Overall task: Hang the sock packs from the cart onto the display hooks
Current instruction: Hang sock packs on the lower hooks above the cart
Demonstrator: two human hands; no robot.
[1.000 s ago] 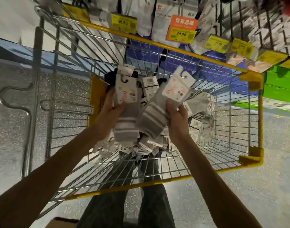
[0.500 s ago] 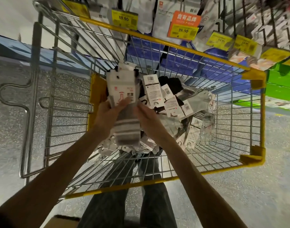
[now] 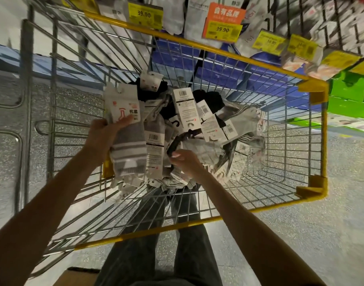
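Observation:
A wire cart (image 3: pixel 234 56) with a yellow rim holds a heap of sock packs (image 3: pixel 214 129) in grey, white and black with white card headers. My left hand (image 3: pixel 103 134) grips a stack of grey striped sock packs (image 3: pixel 127 129) at the cart's left side, thumb on the top card. My right hand (image 3: pixel 185 162) is down in the heap and pinches a dark sock pack (image 3: pixel 173 145) near the cart's front. The display (image 3: pixel 197 15) beyond the cart shows hung white packs; its hooks are blurred.
Yellow and orange price tags (image 3: pixel 222 23) line the display above the cart's far rim. Blue boxes (image 3: pixel 197 62) and green boxes (image 3: pixel 350 93) sit low behind it. My legs show through the cart's wire floor. A cardboard box corner (image 3: pixel 73 277) lies at the bottom left.
My right hand added its grey pack to the stack in my left hand, then dropped into the heap and took hold of a dark pack. The left hand shifted slightly left.

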